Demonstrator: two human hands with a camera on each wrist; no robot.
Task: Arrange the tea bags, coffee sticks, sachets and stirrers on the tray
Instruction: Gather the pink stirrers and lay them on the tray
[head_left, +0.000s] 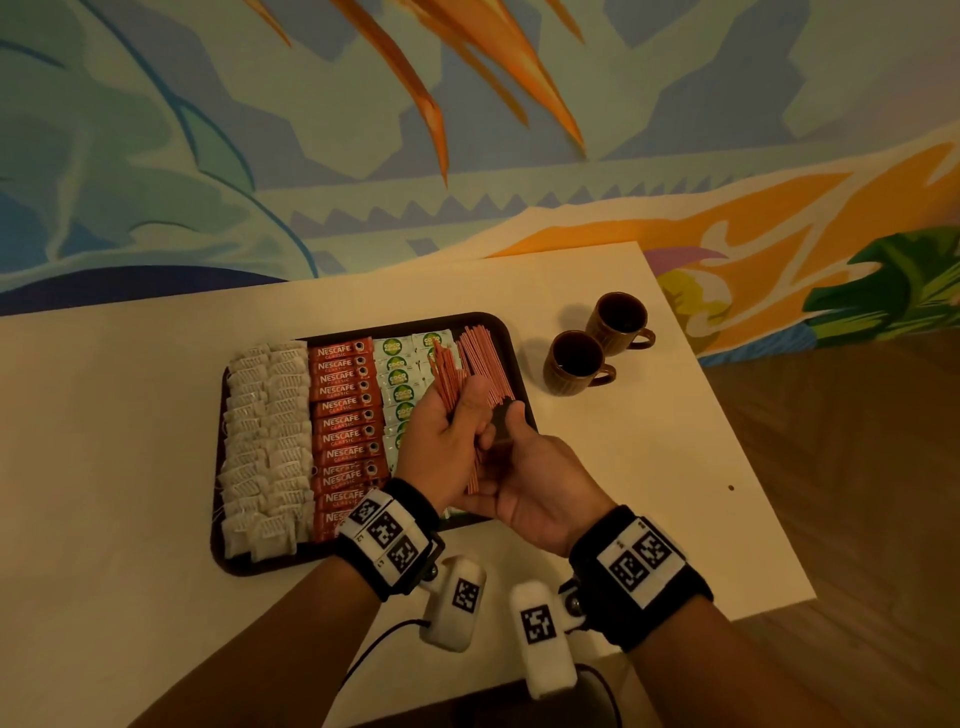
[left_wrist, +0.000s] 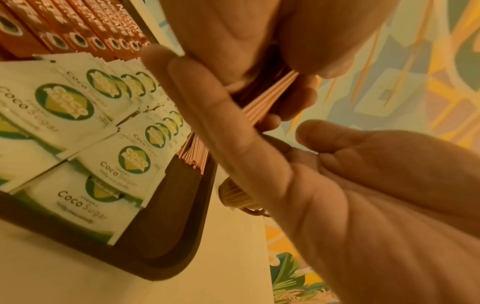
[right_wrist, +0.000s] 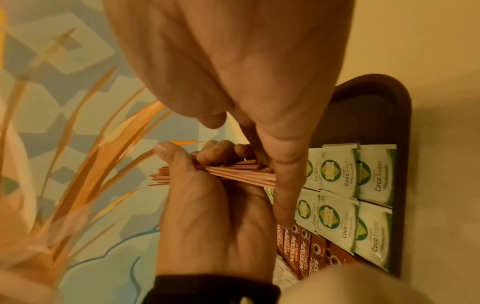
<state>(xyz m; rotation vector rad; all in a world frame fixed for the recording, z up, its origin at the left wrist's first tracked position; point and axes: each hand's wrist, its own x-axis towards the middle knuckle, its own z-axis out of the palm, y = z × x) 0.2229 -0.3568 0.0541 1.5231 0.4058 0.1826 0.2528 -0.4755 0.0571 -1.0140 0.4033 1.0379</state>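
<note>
Your left hand sat at the centre of the head frame, above the tray, with its fingers curled round a bundle of stirrers that fanned up and to the left from the fist. In the right wrist view, at mid-frame, your thumb lay along the top of that bundle and the other fingers wrapped it from behind. Your right hand lay just right of the left, palm up, fingers bent around the lower ends of more stirrers that ran down past the palm. How firmly it gripped them, you could not tell from the head view. In the left wrist view its index finger crossed in front of the bundle, touching it.

On the tray, from left to right in the head frame, stood 4 groups: tea bags, coffee sticks, sachets marked Coco Sugar, and a loose pile of stirrers at the upper right corner. The sachets lay overlapped in 2 columns.

The tray rested on a table. Right of the tray, 2 mugs stood near each other, handles to the right.
</note>
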